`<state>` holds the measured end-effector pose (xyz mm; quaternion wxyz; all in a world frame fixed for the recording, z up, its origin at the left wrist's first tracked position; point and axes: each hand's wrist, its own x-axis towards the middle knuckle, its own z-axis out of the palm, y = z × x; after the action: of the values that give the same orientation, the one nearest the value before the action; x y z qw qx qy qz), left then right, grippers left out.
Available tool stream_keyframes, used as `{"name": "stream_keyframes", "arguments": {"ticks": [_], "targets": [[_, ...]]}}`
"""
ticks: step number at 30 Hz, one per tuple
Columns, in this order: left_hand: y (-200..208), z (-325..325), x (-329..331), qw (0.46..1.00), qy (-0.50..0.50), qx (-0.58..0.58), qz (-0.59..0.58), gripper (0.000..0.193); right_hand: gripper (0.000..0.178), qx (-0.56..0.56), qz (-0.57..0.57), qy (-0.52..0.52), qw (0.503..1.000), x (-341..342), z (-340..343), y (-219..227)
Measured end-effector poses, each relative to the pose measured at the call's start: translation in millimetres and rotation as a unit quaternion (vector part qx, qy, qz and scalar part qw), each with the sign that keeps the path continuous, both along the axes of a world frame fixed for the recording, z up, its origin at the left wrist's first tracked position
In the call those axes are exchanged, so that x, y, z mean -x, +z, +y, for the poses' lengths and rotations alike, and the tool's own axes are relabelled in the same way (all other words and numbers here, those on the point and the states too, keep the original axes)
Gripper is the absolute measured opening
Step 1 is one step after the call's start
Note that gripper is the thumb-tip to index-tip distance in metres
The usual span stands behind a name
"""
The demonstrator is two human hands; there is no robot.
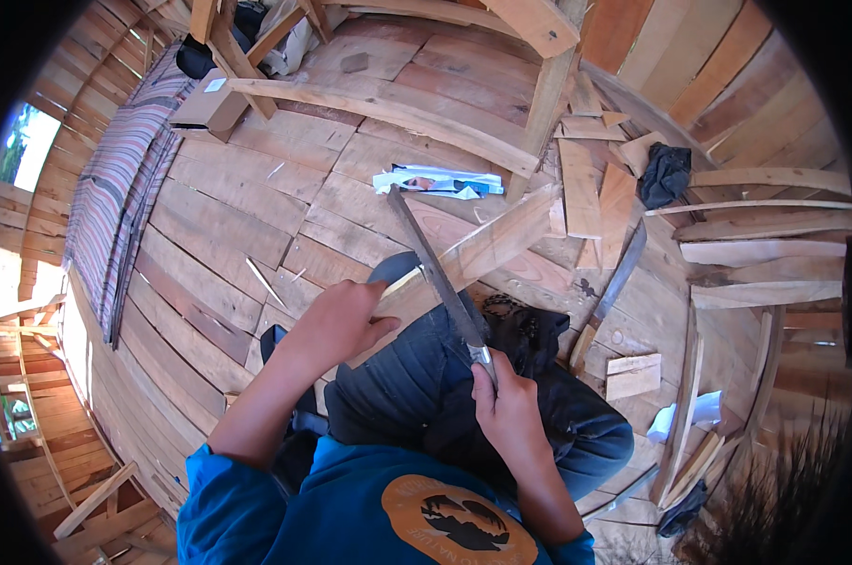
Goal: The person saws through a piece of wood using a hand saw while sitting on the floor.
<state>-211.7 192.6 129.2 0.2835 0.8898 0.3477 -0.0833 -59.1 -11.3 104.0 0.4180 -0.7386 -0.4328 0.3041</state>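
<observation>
My left hand (339, 325) is closed on the near end of a wooden board (501, 240), its thumb and fingers pressing the edge. The board slants up to the right over my bent leg. In my right hand (507, 400) is the handle of a long, dark, tapering blade that looks like a handsaw (428, 254), with a shiny metal collar. The blade lies across the board just right of my left hand, its narrow tip pointing away from me. Whether it has cut into the wood, I cannot tell.
A long blade with a wooden handle (614, 292) lies on the plank floor to the right. Offcuts (581, 188), a black bag (666, 176) and a paper packet (440, 181) lie beyond. A wooden frame (388, 115) stands ahead, a striped cloth (120, 188) at left.
</observation>
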Motion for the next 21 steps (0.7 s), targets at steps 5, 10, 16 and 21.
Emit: {"name": "stream_keyframes", "arguments": {"ticks": [5,10,16,21], "targets": [[-13,9,2,0.999,-0.003,0.024,-0.029,0.040,0.019,0.006,-0.024,-0.006,1.000,1,1,0],[-13,10,0,0.998,0.005,0.055,-0.033,0.043,0.020,-0.001,-0.025,-0.013,1.000,0,3,3],[-15,14,2,0.997,-0.002,0.068,-0.028,0.044,0.020,0.018,-0.040,0.008,0.999,2,7,-1],[-16,18,1,0.996,-0.004,0.078,-0.030,0.045,0.020,0.026,-0.050,0.015,0.998,2,8,1]]}}
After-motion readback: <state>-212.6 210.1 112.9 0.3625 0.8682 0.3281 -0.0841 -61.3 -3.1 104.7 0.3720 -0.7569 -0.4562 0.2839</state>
